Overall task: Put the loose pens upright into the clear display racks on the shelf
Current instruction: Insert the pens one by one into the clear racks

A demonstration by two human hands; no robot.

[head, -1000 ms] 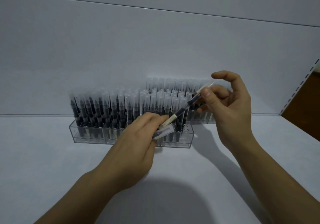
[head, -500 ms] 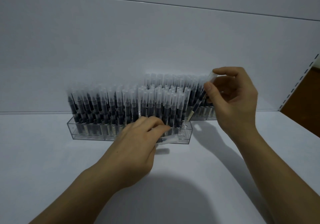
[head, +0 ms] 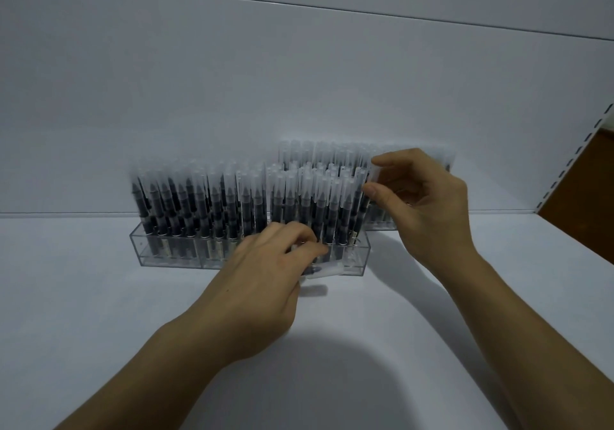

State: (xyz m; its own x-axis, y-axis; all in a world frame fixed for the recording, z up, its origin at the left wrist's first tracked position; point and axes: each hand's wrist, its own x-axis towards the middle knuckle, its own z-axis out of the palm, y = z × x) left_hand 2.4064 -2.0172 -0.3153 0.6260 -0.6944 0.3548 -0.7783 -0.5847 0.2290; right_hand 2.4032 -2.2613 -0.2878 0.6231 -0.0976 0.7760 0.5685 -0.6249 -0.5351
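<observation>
A clear display rack [head: 172, 256] stands on the white shelf, packed with several upright black pens with frosted caps. A second rack [head: 382, 225] stands behind it to the right. My right hand [head: 422, 203] pinches the cap of a pen [head: 360, 217] that stands nearly upright at the front rack's right end, its lower end in the rack. My left hand [head: 265, 283] rests in front of the rack and holds a loose pen [head: 324, 270] lying sideways under its fingers, mostly hidden.
The white shelf [head: 99, 330] stretches flat towards me. A white back panel [head: 299, 97] rises behind the racks. A slotted upright post [head: 571, 163] and a brown surface [head: 594, 203] lie at the far right.
My right hand has swung its pen from a slant to nearly upright and lowered it into the right end of the front rack. My left hand has sunk to the shelf with its pen.
</observation>
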